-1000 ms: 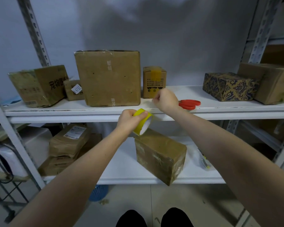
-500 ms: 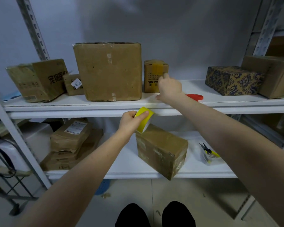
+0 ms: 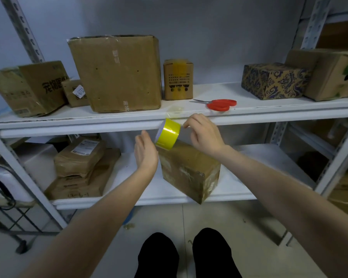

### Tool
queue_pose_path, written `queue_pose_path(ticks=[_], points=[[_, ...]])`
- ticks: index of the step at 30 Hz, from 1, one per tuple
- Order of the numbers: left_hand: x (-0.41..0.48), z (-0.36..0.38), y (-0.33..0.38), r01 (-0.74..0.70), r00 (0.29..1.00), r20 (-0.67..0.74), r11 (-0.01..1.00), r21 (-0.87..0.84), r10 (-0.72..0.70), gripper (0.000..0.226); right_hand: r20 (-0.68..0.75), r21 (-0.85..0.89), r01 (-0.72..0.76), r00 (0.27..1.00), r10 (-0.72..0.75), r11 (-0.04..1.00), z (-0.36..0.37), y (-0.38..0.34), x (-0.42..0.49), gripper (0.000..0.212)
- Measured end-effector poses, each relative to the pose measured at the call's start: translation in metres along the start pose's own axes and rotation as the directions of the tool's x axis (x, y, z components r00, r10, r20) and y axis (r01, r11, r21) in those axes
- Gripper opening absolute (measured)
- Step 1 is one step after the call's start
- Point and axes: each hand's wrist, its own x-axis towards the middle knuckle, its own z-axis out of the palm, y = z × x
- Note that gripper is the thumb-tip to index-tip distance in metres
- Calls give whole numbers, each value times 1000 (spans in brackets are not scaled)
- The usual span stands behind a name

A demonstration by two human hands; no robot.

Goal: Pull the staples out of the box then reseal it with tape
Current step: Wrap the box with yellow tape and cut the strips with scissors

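Brown cardboard, scuffed pale in patches: the box (image 3: 189, 169) sits skewed on the lower shelf (image 3: 273, 153), one corner past the front edge. The yellow tape roll (image 3: 167, 134) tilts at the box's top rear corner, but I can't tell if it rests there. The left hand (image 3: 146, 152) has its grip spread. The right hand (image 3: 204, 133) has its fingers curled, and I can't tell if they're pinching anything.

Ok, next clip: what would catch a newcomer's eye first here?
A yellow tape roll sits mid-frame, just below the upper shelf edge and above an angled brown box on the lower shelf. The left hand is flat and open beside it, and the right hand has its fingers curled on the other side. Red scissors lie on the upper shelf.
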Motion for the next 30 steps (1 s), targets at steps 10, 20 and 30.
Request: queue_pose_path(ticks=[10,20,30], points=[[-13,37,-47,255,902,230,880,401,-366,39,301,-31,-703,671,677,711,32,51,-97,26],[-32,92,-81,127,686,516,783,609,-513,44,691,95,-947,285,664,307,74,92,-152,31],[-8,74,-63,95,905,373,952,291,-205,39,555,592,-804,449,700,46,46,73,-122,26]])
